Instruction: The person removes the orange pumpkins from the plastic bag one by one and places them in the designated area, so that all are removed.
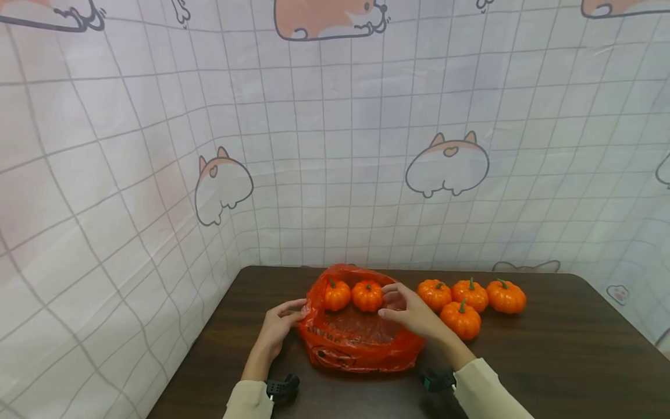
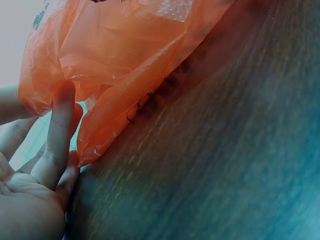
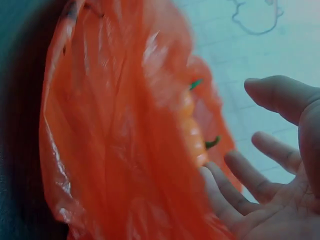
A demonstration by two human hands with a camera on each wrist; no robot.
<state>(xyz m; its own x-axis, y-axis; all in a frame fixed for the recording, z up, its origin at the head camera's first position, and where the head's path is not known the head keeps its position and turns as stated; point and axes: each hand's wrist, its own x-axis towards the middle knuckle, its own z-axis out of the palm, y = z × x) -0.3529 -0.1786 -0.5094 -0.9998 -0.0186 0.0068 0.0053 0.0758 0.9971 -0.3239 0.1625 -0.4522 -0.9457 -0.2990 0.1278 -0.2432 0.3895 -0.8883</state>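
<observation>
A red plastic bag (image 1: pixel 361 358) sits on the table with its mouth open upward. Inside it, toward the back, lie two small orange pumpkins (image 1: pixel 367 298) with green stems, side by side. My left hand (image 1: pixel 277 327) holds the bag's left rim; in the left wrist view, thin plastic (image 2: pixel 125 45) lies between thumb and fingers. Over the right side of the mouth is my right hand (image 1: pixel 414 313), fingers spread and holding nothing, its fingertips close beside the right pumpkin. In the right wrist view the bag's wall (image 3: pixel 115 125) partly hides the pumpkins (image 3: pixel 192 135).
Several more orange pumpkins (image 1: pixel 460 320) stand grouped on the dark wooden table (image 1: pixel 565 349), just right of the bag. A white grid-patterned curtain (image 1: pixel 356 221) with cartoon dogs closes off the back and left side.
</observation>
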